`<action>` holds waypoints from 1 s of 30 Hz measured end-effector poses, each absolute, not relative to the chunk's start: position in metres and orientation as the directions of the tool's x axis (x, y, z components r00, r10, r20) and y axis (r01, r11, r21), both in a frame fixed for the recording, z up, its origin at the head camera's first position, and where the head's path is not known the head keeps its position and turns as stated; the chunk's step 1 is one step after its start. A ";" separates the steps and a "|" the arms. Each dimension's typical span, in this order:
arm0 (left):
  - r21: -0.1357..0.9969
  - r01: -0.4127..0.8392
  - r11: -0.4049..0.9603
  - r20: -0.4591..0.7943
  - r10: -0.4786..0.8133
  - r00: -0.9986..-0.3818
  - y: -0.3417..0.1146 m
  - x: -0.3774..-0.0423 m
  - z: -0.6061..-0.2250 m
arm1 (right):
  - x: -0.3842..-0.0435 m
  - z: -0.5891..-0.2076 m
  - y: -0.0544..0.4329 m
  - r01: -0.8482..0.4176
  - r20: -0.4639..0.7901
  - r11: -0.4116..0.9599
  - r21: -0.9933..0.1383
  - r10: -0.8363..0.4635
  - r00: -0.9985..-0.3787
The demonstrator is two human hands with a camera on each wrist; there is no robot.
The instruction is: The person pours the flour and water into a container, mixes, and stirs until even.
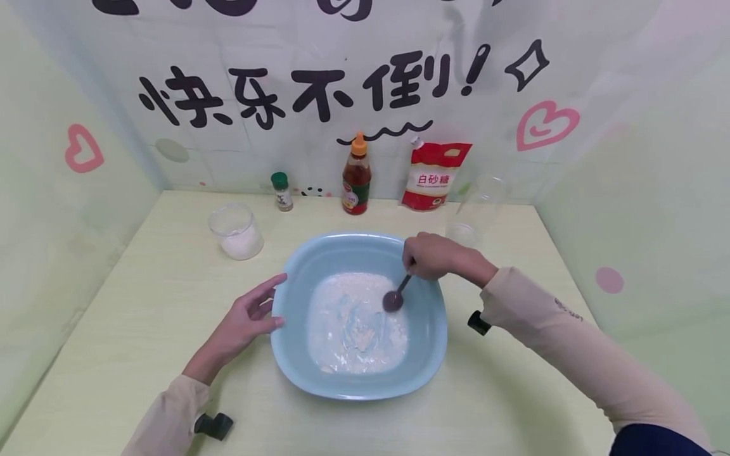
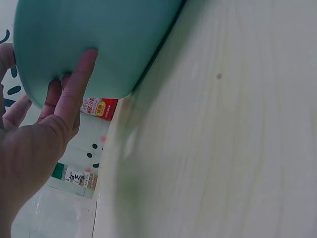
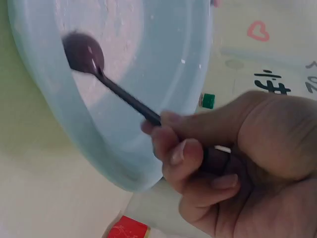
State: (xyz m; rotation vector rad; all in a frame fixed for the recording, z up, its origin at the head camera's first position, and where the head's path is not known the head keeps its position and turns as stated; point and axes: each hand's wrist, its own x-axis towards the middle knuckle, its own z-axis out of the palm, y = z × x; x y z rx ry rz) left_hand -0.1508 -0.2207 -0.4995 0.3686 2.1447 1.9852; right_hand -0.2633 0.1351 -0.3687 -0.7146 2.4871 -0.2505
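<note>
A light blue basin [image 1: 358,392] stands on the table with a white, wet-looking mixture [image 1: 360,339] and pale clumps spread over its bottom. My left hand [image 1: 245,326] rests against the basin's left outer wall, its fingers spread and fairly straight. In the left wrist view, the left hand's fingertips [image 2: 90,55] touch that wall. My right hand [image 1: 436,254] reaches over the far right rim, its fingers curled round the handle of a dark spoon [image 1: 393,301]. The spoon points down into the basin, its bowl overlapping the right side of the mixture.
Behind the basin stand a glass jar of white powder [image 1: 242,244], a green-capped shaker [image 1: 282,193], a sauce bottle [image 1: 356,183] and a red and white sugar pouch [image 1: 431,177]. A clear container [image 1: 476,212] stands beyond my right hand. The wall [image 1: 199,158] rises along the table's back edge.
</note>
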 end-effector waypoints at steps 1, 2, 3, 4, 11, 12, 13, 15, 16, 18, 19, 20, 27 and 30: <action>0.997 0.047 0.068 0.023 0.312 -0.950 -0.221 -0.151 -0.500 | -0.266 -0.370 0.134 -0.435 -0.407 0.847 -0.306 -0.530 -0.744; 0.997 0.045 0.066 0.022 0.312 -0.950 -0.221 -0.151 -0.500 | -0.268 -0.371 0.132 -0.435 -0.373 0.848 -0.303 -0.525 -0.765; 0.997 0.043 0.065 0.021 0.313 -0.949 -0.221 -0.151 -0.500 | -0.270 -0.373 0.129 -0.432 -0.344 0.849 -0.305 -0.521 -0.781; 0.997 0.042 0.062 0.020 0.314 -0.949 -0.221 -0.151 -0.500 | -0.271 -0.376 0.125 -0.436 -0.318 0.845 -0.311 -0.525 -0.790; 0.997 0.034 0.063 0.013 0.311 -0.950 -0.219 -0.153 -0.502 | -0.264 -0.390 0.091 -0.514 -0.244 0.759 -0.400 -0.628 -0.739; 0.997 0.034 0.063 0.013 0.311 -0.950 -0.219 -0.154 -0.502 | -0.261 -0.390 0.089 -0.526 -0.254 0.740 -0.419 -0.652 -0.714; 0.997 0.034 0.063 0.013 0.312 -0.950 -0.219 -0.154 -0.502 | -0.258 -0.392 0.087 -0.535 -0.273 0.722 -0.438 -0.674 -0.687; 0.997 0.037 0.062 0.015 0.314 -0.949 -0.220 -0.154 -0.502 | -0.252 -0.392 0.086 -0.555 -0.323 0.690 -0.464 -0.716 -0.620; 0.997 0.037 0.061 0.016 0.316 -0.949 -0.220 -0.154 -0.502 | -0.250 -0.392 0.087 -0.564 -0.350 0.677 -0.473 -0.732 -0.585; 0.997 0.037 0.061 0.016 0.317 -0.948 -0.220 -0.154 -0.502 | -0.246 -0.390 0.091 -0.563 -0.405 0.667 -0.488 -0.744 -0.531; 0.998 0.036 0.059 0.015 0.318 -0.948 -0.221 -0.154 -0.502 | -0.246 -0.389 0.095 -0.561 -0.430 0.668 -0.489 -0.744 -0.511; 0.998 0.035 0.059 0.015 0.318 -0.948 -0.221 -0.154 -0.502 | -0.246 -0.386 0.098 -0.559 -0.454 0.674 -0.482 -0.738 -0.498; 0.998 0.025 0.062 0.004 0.319 -0.948 -0.223 -0.152 -0.501 | -0.269 -0.373 0.121 -0.492 -0.443 0.796 -0.353 -0.605 -0.661; 0.998 0.016 0.060 -0.004 0.320 -0.947 -0.223 -0.152 -0.500 | -0.276 -0.378 0.111 -0.509 -0.321 0.805 -0.304 -0.590 -0.741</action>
